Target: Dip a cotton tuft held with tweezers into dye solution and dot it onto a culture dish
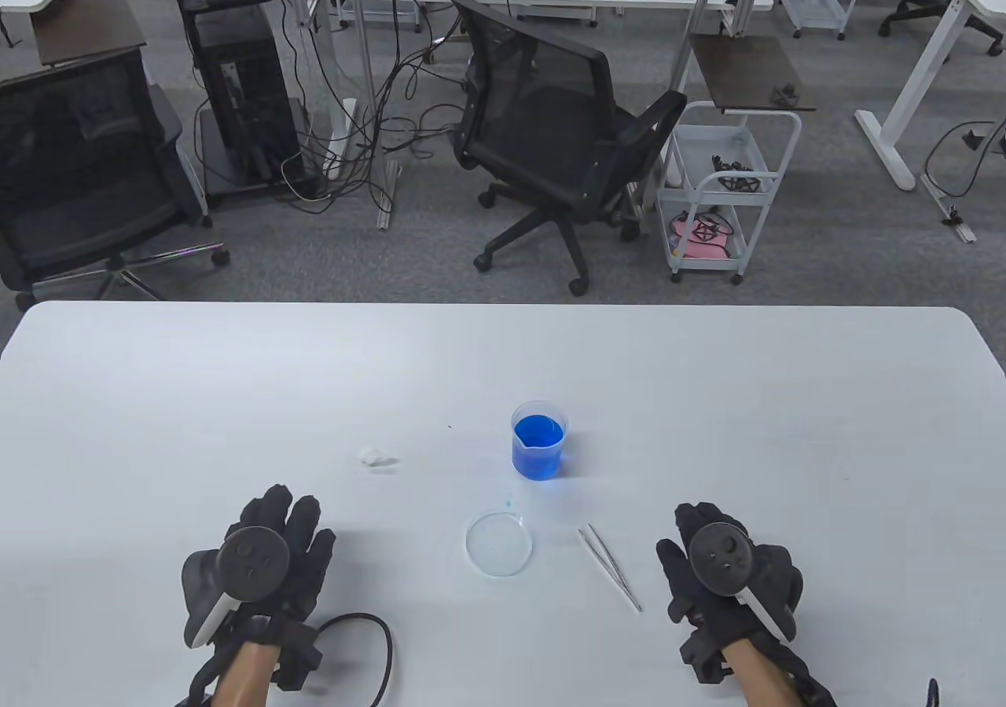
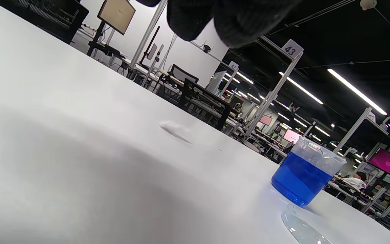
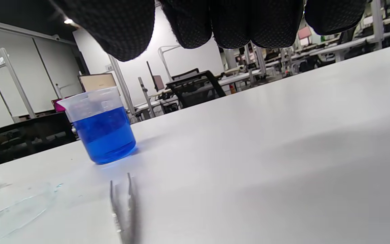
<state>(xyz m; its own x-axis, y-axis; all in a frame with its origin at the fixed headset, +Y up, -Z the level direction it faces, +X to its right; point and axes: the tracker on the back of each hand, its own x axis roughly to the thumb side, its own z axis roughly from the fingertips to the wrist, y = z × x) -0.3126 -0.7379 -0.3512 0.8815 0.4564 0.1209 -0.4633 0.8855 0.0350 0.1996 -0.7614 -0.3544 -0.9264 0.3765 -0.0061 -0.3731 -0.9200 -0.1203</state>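
White laminate table (image 1: pixel 707 393) carries everything for the task. Left hand (image 1: pixel 259 569) and right hand (image 1: pixel 727 569) both lie palm-down near the front edge, fingers relaxed and extended, grasping nothing.

Beaker (image 1: pixel 539 440) of blue dye stands upright mid-table, well forward of both hands. Dish (image 1: pixel 498 543), clear and shallow, sits just in front of the beaker toward the person, between the hands; a faint blue speck shows beside its far rim.

Tweezers (image 1: pixel 611 566) lie flat on the table, just right of the dish and just left of the right hand, not touching either. Their long axis runs diagonally: open tips toward the beaker, joined end toward the person and rightward. The right hand is plainly the nearer one; judged, the pickup falls to it, by a short move leftward.

Cotton tuft (image 1: pixel 378 457) rests on the table left of the beaker, forward of the left hand, well apart from the tweezers. No step of the task appears begun.
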